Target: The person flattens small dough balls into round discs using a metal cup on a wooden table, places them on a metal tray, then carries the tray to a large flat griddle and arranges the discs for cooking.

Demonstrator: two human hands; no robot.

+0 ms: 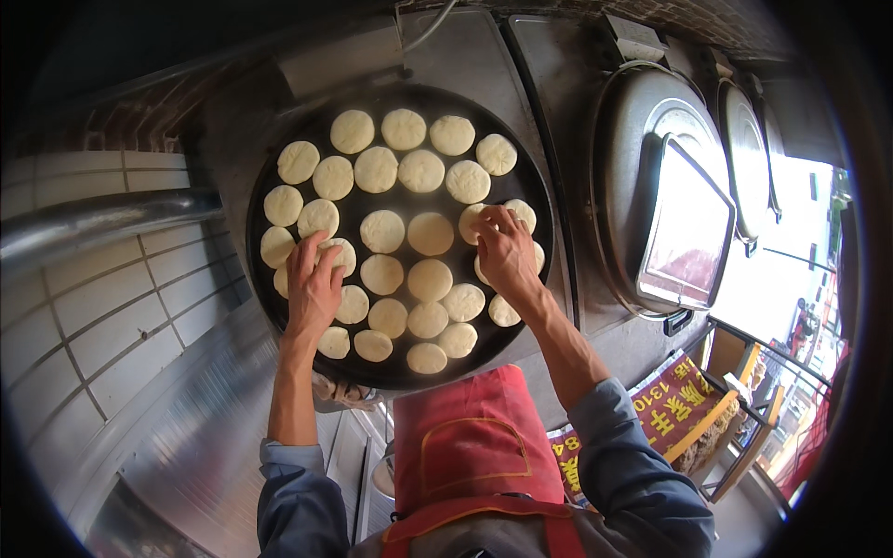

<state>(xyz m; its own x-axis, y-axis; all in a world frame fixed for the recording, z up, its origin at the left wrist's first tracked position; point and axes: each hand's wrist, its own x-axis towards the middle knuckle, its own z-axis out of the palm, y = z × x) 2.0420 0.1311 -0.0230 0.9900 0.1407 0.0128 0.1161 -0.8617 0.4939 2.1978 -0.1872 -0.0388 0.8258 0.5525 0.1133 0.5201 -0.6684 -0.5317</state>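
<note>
Several round, flat pale dough cakes lie on a wide black round griddle pan (pixel 411 195). At the pan's left side, my left hand (pixel 312 286) reaches over a dough cake (pixel 340 255), its fingers spread and the fingertips at the cake's edge. Another dough cake (pixel 318 217) lies just beyond those fingertips. On the right side, my right hand (pixel 509 247) is bent downward with its fingertips on or just above a dough cake (pixel 471 222); its palm hides the grip. Near the pan's centre, a smoother, slightly darker cake (pixel 430 234) lies beside a wrinkled one (pixel 382 231).
Right of the pan stands a large lidded metal pan (pixel 621 188) with a metal-framed panel (pixel 687 230) against it. A metal pipe (pixel 104 220) runs along the tiled wall (pixel 111 335) at left. A cloth (pixel 342 390) sits under the pan's front edge, by my red apron (pixel 474 432).
</note>
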